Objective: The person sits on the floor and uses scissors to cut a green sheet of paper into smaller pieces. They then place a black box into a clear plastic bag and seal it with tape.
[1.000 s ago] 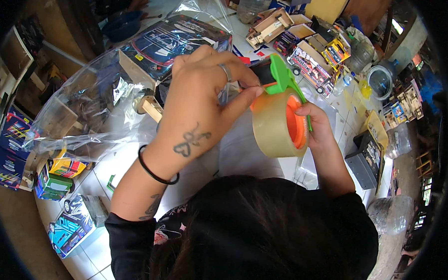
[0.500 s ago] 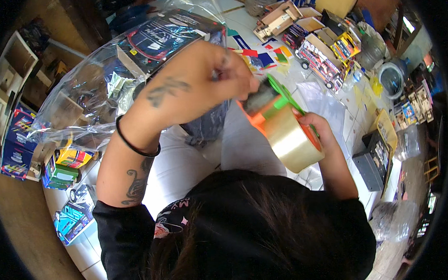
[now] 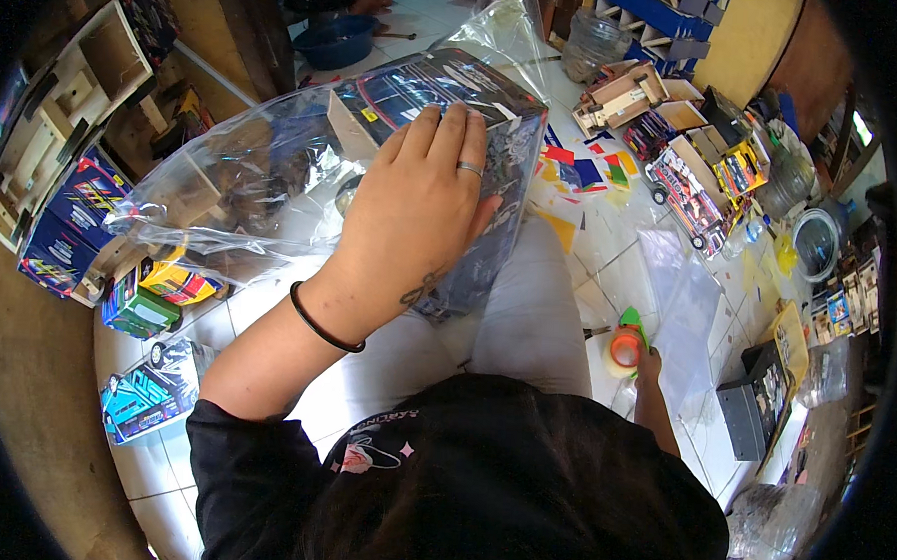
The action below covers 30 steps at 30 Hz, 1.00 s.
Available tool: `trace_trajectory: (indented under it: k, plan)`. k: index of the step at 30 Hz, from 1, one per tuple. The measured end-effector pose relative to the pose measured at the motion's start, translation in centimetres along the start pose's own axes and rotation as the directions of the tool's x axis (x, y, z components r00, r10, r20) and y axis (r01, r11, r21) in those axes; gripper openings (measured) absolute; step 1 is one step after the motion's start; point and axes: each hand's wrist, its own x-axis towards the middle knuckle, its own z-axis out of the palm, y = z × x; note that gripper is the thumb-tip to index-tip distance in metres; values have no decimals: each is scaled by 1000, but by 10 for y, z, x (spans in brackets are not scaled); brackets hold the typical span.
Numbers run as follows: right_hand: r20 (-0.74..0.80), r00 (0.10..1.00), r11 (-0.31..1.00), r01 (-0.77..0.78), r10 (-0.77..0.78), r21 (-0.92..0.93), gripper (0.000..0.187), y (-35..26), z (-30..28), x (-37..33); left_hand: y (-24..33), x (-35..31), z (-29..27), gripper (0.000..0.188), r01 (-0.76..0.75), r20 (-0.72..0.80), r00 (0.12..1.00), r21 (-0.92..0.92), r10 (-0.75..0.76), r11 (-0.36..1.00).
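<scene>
My left hand [image 3: 411, 223] lies flat, fingers stretched out, on a toy truck [image 3: 482, 76] with dark blue and black printed panels. A loose clear plastic bag [image 3: 223, 160] covers the truck, which leans across my lap. Most of the truck's near side is hidden under my hand and the shiny film. Down at the right, beside my thigh, my right hand [image 3: 651, 367] grips a tape dispenser [image 3: 628, 346] in green and orange with a roll of clear tape. It is low, at or close to the floor; I cannot tell whether it touches.
More printed toy trucks stand at the left [image 3: 148, 392] and far right [image 3: 687, 195]. Colourful sticker scraps [image 3: 583, 171] lie on the white tiles ahead. Clear plastic sheets [image 3: 678, 300] lie to the right, near a black box [image 3: 748, 408]. A blue basin [image 3: 334, 43] sits at the back.
My right hand has lowered the tape dispenser from above my lap to beside my right thigh. My left hand has gone from a pinch near the tape to lying flat on the wrapped truck.
</scene>
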Motion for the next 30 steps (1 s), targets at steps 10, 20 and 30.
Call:
trace_trajectory:
  k: [10, 20, 30]
  plan:
    - [16, -444, -442, 886, -896, -141, 65, -513, 29, -232, -17, -1, -4, 54, 19, -44, 999, -29, -20, 999]
    - [469, -702, -776, 629, -536, 53, 18, -599, 98, -268, -31, -9, -9, 62, 96, -41, 994, -50, -98, 994]
    - [572, -664, -760, 641, -481, 105, 18, -590, 80, -279, -27, -4, -32, 39, 163, 9, 987, -158, -163, 974]
